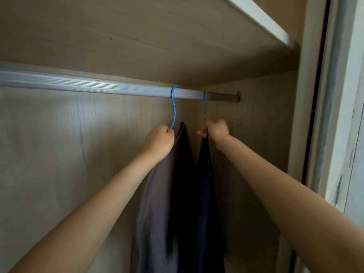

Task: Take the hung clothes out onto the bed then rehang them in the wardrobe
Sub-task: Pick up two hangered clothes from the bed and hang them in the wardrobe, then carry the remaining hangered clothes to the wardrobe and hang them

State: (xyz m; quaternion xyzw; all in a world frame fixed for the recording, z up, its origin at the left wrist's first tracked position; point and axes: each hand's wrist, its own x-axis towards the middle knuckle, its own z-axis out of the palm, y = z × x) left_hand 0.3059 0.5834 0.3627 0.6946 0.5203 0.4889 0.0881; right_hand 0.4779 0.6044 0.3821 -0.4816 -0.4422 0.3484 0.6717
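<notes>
Two dark garments hang from a silver rail (78,83) inside the wardrobe. A grey-brown garment (155,203) hangs on a bright blue hanger (173,107) whose hook sits over the rail. My left hand (160,139) grips that hanger at its shoulder, just below the neck. To its right a darker navy garment (204,194) hangs on a second, duller blue hanger (205,105), also hooked on the rail. My right hand (215,131) grips this hanger just under its neck. Both arms reach up from below.
A wooden shelf (157,36) runs close above the rail. The wardrobe's right side wall (262,119) stands just beyond the second hanger, with the rail's end bracket (237,97) fixed to it. A pale sliding door frame (334,115) borders the right edge.
</notes>
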